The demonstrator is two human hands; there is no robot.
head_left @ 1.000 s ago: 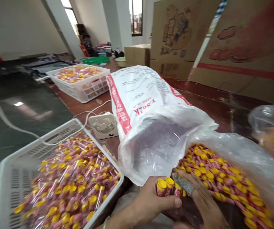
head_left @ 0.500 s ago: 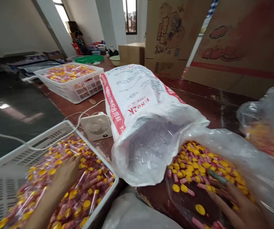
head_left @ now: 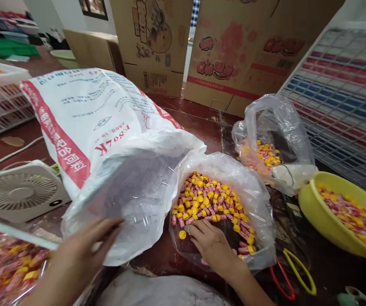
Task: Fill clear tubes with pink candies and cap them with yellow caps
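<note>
My left hand (head_left: 98,238) is in front of the mouth of a white and red woven sack (head_left: 112,123) holding clear plastic sleeves (head_left: 138,208). Its fingers are stretched out and nothing shows in them. My right hand (head_left: 210,242) reaches into an open clear plastic bag (head_left: 259,221) with many small pink-red tubes with yellow caps (head_left: 202,197). Its fingers bend down together at the near edge of the pile; what they pinch, if anything, is hidden. A grey-green cover (head_left: 187,228) sits on one fingertip. A single yellow cap (head_left: 182,234) lies beside it.
At lower left is a white basket (head_left: 20,231) of wrapped tubes, behind it a small fan (head_left: 23,191). Rightward stand another plastic bag (head_left: 278,114), a yellow basin (head_left: 339,225) of pieces, and red and yellow loop handles (head_left: 299,272). Cardboard boxes (head_left: 221,55) line the back.
The view has swung right. My left hand has left the wrapped tubes in the basket and come over to the sack's mouth. My right hand's fingers, spread before, are now bent together over the pile.
</note>
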